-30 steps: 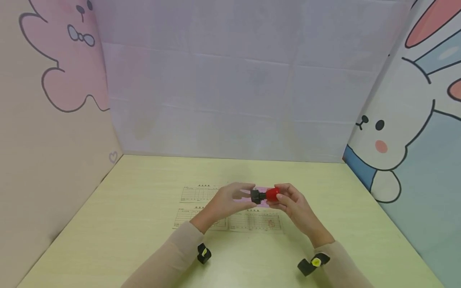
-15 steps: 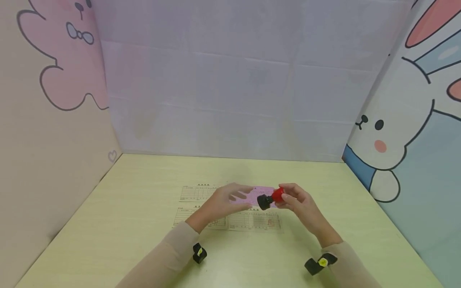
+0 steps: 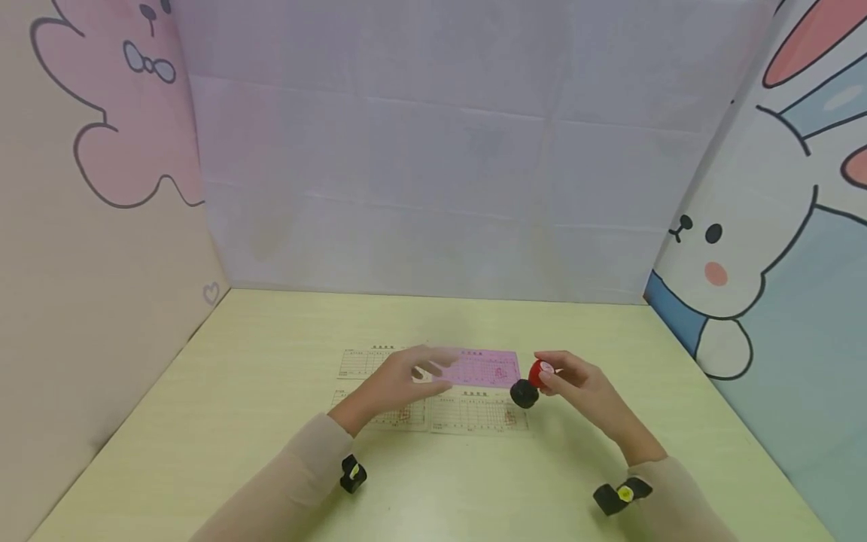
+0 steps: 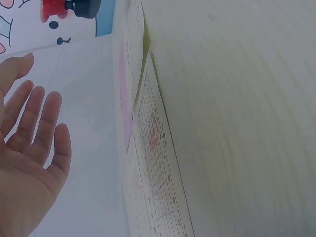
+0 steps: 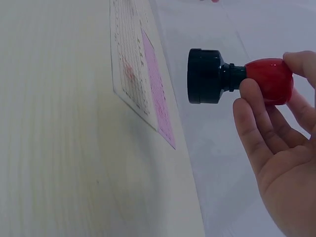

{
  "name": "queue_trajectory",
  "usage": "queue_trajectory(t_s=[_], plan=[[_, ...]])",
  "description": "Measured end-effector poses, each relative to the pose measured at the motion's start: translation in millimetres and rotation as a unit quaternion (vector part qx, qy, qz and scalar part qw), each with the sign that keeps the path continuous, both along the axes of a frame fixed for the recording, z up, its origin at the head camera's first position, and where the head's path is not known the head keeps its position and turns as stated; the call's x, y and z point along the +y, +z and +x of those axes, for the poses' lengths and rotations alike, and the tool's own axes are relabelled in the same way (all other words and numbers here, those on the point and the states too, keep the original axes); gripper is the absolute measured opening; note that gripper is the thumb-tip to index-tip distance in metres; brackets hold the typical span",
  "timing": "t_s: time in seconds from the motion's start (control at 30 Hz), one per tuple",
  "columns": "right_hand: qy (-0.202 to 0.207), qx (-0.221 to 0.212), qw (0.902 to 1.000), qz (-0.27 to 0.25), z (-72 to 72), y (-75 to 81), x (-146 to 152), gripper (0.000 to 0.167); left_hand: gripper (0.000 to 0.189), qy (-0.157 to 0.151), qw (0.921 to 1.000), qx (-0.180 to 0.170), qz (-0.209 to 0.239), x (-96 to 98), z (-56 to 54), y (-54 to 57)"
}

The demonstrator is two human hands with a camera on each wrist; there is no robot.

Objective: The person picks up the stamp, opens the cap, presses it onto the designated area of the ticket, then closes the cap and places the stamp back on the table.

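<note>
My right hand (image 3: 585, 388) pinches a stamp by its red handle (image 5: 272, 79), the fingers and thumb curled round it. The stamp's black base (image 5: 204, 75) points down in the head view, held above the table right of the papers. My left hand (image 3: 400, 380) hovers over the left-hand papers with its fingers spread and nothing in them. Under and beside the hands lie several printed forms. One is a pink form (image 3: 484, 367) with a red stamp mark; a white form (image 3: 479, 412) in front of it bears a red mark too.
Another white form (image 3: 362, 363) lies at the back left, partly behind the left hand. The pale wooden table (image 3: 203, 421) reaches back to a plain light wall (image 3: 433, 150). Cartoon-printed side walls stand left and right. Each wrist wears a black strap-on camera.
The stamp has moved right and tipped from level to base-down in my right hand. My left hand has drawn back to the left, away from the stamp. The pink form is uncovered.
</note>
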State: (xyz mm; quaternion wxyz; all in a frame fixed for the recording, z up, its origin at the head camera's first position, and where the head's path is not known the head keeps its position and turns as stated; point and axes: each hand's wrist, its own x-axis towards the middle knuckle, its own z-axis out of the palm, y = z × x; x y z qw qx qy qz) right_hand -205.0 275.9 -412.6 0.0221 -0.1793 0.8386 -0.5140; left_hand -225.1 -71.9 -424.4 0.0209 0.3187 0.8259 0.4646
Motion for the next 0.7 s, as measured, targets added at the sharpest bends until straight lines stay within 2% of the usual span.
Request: queue_trajectory(t_s=[0.17, 0.37, 0.5, 0.7], plan=[[0.0, 0.02, 0.9994, 0.028, 2.1, 1.8, 8, 0.04, 0.041, 0.019, 0.9995, 0.0, -0.024, -9.9, 2.8, -6.4], [-0.01, 0.036, 0.9964, 0.076, 1.5, 0.2, 17, 0.04, 0.038, 0.024, 0.9995, -0.009, -0.019, -22.6, 7.4, -10.0], [-0.016, 0.046, 0.993, 0.108, 0.3, -1.0, 20, 0.04, 0.038, 0.039, 0.999, -0.01, -0.021, -32.5, 9.1, -10.5], [-0.012, 0.049, 0.9911, 0.123, -1.9, -3.9, 24, 0.04, 0.036, 0.056, 0.9982, -0.009, -0.019, -49.5, 9.5, -13.5]])
